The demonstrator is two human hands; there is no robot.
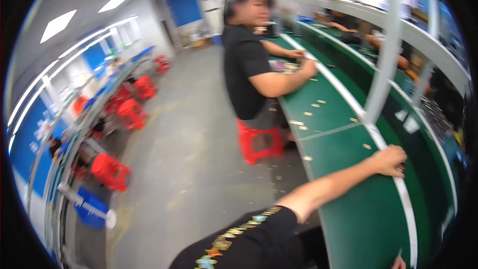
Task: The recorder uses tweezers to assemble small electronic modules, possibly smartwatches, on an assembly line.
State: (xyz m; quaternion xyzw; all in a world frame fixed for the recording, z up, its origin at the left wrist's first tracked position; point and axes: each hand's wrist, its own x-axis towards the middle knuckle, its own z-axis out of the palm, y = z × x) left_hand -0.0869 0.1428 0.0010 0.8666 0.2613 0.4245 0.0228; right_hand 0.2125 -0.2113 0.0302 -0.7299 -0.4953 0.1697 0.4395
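Note:
My left arm reaches out over the green workbench [358, 209]. At its end my left hand [389, 160] is closed at the white rail [406, 197], its fingers curled round a small dark thing [401, 168] with a hint of red. Most of that thing is hidden by the fingers. Only a bit of my right hand [399, 263] shows at the lower edge, by the rail. A thin pale sliver sticks up from its fingers, too small to name. Small pale pieces [367, 146] lie scattered on the bench beyond my left hand.
A co-worker in black [246, 69] sits farther along the bench on a red stool [260, 142], hands over the bench. A dark green belt [418, 169] runs beyond the rail. A grey post [386, 50] rises there. Red stools [110, 172] and a blue bin [92, 208] stand at left.

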